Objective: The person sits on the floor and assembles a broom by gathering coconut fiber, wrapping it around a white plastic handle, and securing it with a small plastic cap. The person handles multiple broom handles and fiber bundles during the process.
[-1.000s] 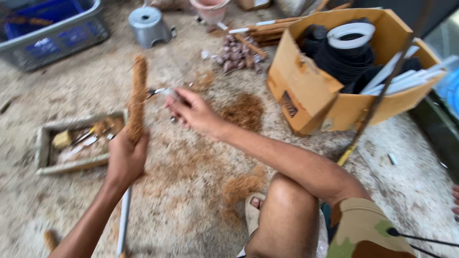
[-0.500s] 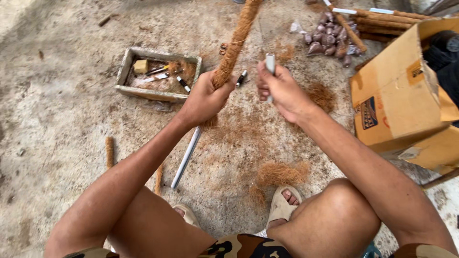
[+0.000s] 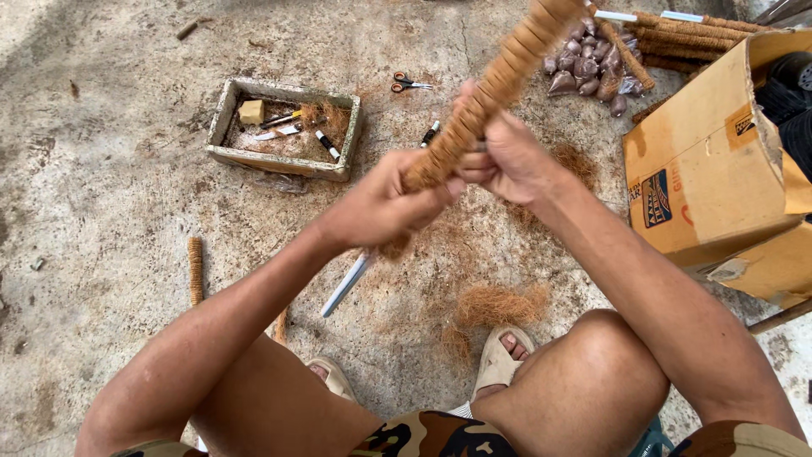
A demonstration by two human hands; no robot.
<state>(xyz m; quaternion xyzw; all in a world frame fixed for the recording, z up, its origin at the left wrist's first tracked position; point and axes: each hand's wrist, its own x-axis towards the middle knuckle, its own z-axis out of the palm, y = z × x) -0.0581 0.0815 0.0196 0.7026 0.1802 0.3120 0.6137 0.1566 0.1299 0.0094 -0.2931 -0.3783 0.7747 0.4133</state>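
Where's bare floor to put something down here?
Bare concrete left of the shallow tray and around the short coir stick. Crowded upper right: cardboard box, pile of pods, coir poles.

The long pole wrapped in rough brown coir fibre (image 3: 495, 89) looks coarse and matt, its bare white end (image 3: 345, 286) smooth like plastic. Loose coir tufts (image 3: 499, 305) lie on rough grey concrete floor (image 3: 101, 169). The tan cardboard box (image 3: 702, 169) is matt paperboard.
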